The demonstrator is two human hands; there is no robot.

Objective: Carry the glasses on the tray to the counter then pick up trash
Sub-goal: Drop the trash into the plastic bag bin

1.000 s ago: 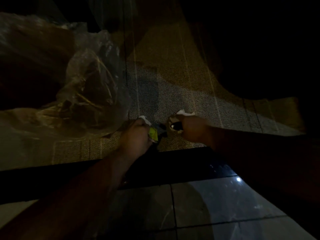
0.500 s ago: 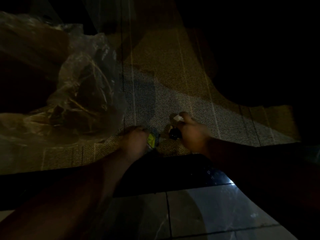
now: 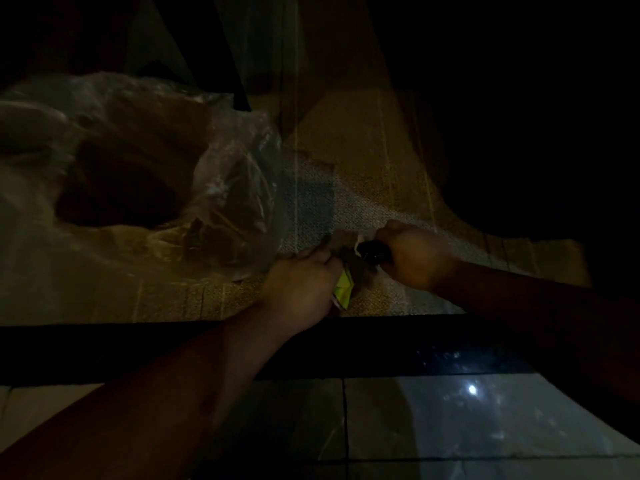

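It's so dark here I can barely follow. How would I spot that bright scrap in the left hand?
Find the big clear plastic bag on the carpet; the left hand is closed just right of it. The yellow-green wrapper pokes from that fist, the only vivid colour among dull brown scraps.

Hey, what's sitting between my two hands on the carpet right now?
In the head view, crumpled brownish scraps lie between the left hand, which grips a yellow-green wrapper, and the right hand, closed on a dark object.
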